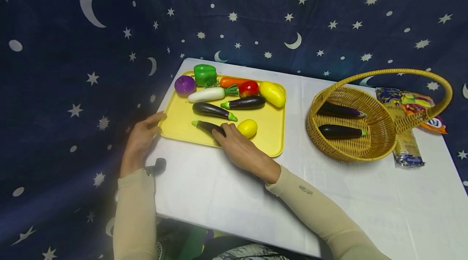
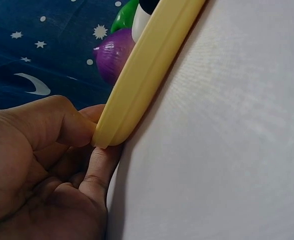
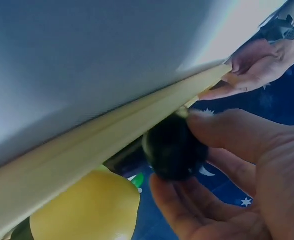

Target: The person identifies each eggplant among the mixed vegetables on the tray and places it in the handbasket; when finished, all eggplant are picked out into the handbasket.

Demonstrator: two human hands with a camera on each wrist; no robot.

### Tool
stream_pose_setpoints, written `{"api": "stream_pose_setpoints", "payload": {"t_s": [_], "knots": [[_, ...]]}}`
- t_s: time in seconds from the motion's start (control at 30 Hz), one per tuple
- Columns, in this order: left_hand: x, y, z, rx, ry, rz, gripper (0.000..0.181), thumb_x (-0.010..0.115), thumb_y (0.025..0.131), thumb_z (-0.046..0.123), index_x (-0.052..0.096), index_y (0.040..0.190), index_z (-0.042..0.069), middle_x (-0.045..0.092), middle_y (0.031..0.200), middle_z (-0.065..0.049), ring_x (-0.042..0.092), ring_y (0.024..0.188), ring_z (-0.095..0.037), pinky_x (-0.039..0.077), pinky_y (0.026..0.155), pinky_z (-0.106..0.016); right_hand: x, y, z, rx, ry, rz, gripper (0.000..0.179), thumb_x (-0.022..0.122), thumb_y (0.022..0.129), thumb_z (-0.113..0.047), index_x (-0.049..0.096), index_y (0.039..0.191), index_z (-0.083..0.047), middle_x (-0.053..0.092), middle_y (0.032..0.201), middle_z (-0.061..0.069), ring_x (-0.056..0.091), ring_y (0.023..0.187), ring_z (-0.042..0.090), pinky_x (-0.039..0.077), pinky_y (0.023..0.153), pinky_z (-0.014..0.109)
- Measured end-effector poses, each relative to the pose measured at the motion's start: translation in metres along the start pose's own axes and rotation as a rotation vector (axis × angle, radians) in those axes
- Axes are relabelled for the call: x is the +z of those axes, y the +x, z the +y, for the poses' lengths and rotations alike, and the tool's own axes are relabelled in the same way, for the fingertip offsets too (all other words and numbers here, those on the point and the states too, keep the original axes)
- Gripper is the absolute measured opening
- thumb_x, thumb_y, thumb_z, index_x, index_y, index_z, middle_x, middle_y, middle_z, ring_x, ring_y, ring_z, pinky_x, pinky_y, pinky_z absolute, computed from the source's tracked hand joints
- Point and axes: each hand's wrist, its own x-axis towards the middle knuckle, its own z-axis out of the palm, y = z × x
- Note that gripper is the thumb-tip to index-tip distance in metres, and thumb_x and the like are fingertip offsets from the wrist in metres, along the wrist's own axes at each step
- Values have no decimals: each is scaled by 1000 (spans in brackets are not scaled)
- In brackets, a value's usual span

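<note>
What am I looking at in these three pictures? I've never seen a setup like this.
There is no machine here, just a person's two bare hands. The wide picture comes from a camera on the head, looking forward and down; the two close ones come from cameras on each wrist. The left hand pinches a corner of the yellow tray. The right hand grips an eggplant by its dark end. On the tray are two more eggplants, a lemon, a white radish, a green pepper and other produce. To the right, on the white-covered table, stands a wicker basket holding two eggplants, with packets beside it.
</note>
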Motion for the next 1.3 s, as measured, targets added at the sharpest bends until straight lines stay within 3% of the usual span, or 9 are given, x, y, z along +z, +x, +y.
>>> {"api": "stream_pose_setpoints", "payload": {"t_s": [0.13, 0.27, 0.53, 0.83, 0.97, 1.17, 1.3], "knots": [[1, 0, 1, -11, 10, 5, 55, 58, 97, 4, 62, 150, 17, 44, 171, 5, 28, 165, -18, 17, 138, -44, -4, -4, 1, -21, -7, 8, 47, 46, 107, 2, 53, 153, -5, 58, 141, 16, 57, 120, 31, 54, 107, 41], [2, 1, 1, -28, 13, 12, 56, 58, 97, 4, 62, 151, 20, 44, 170, 6, 28, 165, -18, 17, 138, -45, -7, -8, 5, -40, -6, 22, 44, 46, 108, 1, 52, 151, -3, 59, 142, 13, 58, 128, 29, 52, 115, 40], [2, 1, 2, -35, 10, 17, 58, 57, 96, 2, 62, 150, 21, 43, 171, 5, 27, 166, -20, 15, 139, -46, -12, -16, 12, -50, 34, 47, 37, 48, 108, -2, 55, 144, -7, 54, 125, 11, 56, 114, 24, 59, 92, 29], [4, -2, 4, -68, -4, 18, 58, 55, 98, 1, 62, 151, 24, 42, 172, 10, 23, 167, -18, 10, 139, -49, -33, -39, 22, -83, 39, 100, 47, 59, 102, 0, 56, 149, -5, 57, 137, 15, 60, 123, 27, 59, 104, 35], [4, -1, 3, -69, -27, 14, 58, 54, 99, -2, 62, 151, 22, 41, 172, 9, 23, 167, -17, 9, 139, -47, -53, -61, 30, -110, 76, 158, 50, 63, 99, 2, 57, 148, -5, 57, 140, 16, 60, 127, 27, 59, 104, 36], [6, 1, 3, -55, -72, 8, 58, 54, 98, -5, 62, 150, 18, 42, 172, 5, 22, 167, -19, 11, 139, -45, -94, -115, 49, -78, 88, 239, 63, 75, 91, 2, 58, 150, -9, 59, 142, 16, 62, 127, 27, 61, 98, 35], [3, -1, 3, -86, -68, 6, 58, 54, 99, -2, 61, 151, 22, 41, 172, 10, 18, 168, -17, 8, 139, -46, -120, -150, 65, -66, 77, 320, 45, 65, 102, -14, 63, 146, -9, 62, 140, 18, 64, 121, 27, 54, 100, 21]]}}
